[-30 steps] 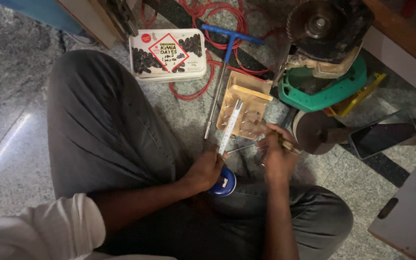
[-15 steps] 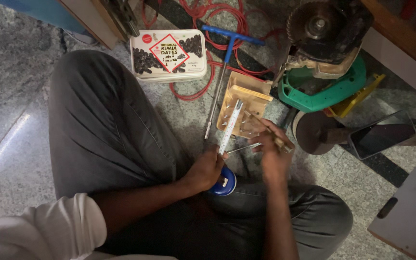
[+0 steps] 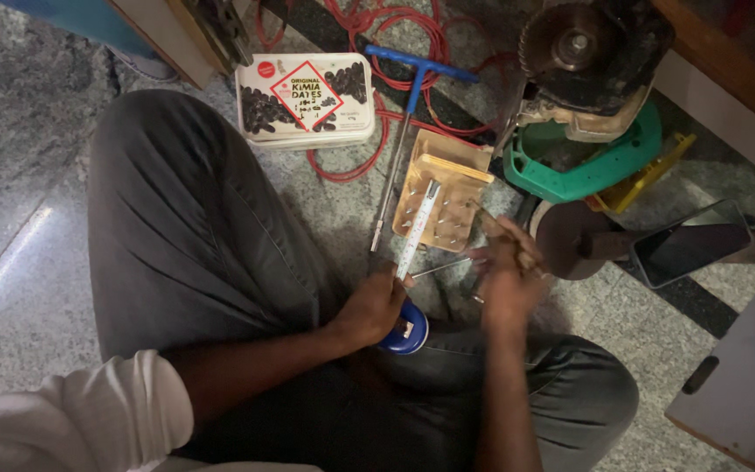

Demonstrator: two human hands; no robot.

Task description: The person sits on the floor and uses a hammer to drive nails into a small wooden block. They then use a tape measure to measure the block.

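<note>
We see one date box lying on the floor, one blue T-handle wrench, one wooden tray, then one circular saw and one phone. Our left hand grips the blue tape measure, its blade lying over the tray. Our right hand, blurred, pinches a thin rod and has shifted slightly right since before.

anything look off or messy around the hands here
Mostly clutter. A red cable lies in loose tangles under the blue T-handle tool. The tape measure in the left hand has its blade run out over the small wooden box. The right hand is blurred.
</note>
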